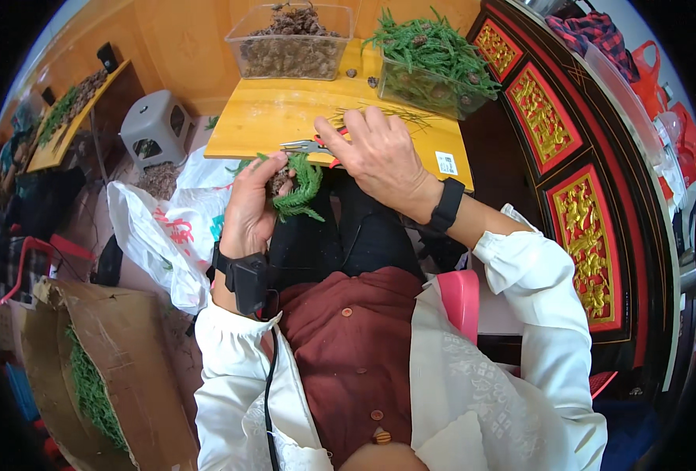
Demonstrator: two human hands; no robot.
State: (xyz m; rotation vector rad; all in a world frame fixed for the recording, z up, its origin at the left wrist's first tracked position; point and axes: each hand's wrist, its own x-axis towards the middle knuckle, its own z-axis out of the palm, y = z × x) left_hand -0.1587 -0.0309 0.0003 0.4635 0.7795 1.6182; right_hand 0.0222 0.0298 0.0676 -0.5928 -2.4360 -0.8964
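My left hand [247, 200] is closed around a brown pine cone [279, 185] with green artificial fir sprigs [307, 188] curving around it, just off the near edge of the yellow wooden table [257, 118]. A pair of pliers [307, 147] with red handles is in my right hand [383, 161], fingers wrapped over the grips. The plier jaws point left, just above the cone and sprigs; whether they touch anything I cannot tell. Several thin dark wires [411, 116] lie on the tabletop beyond my right hand.
A clear bin of pine cones [293, 59] stands at the back of the table, a clear bin of green sprigs [434, 67] at its right. Left are a grey stool [158, 125], white plastic bags [163, 235] and a cardboard box [120, 337]. A carved dark cabinet [587, 243] stands right.
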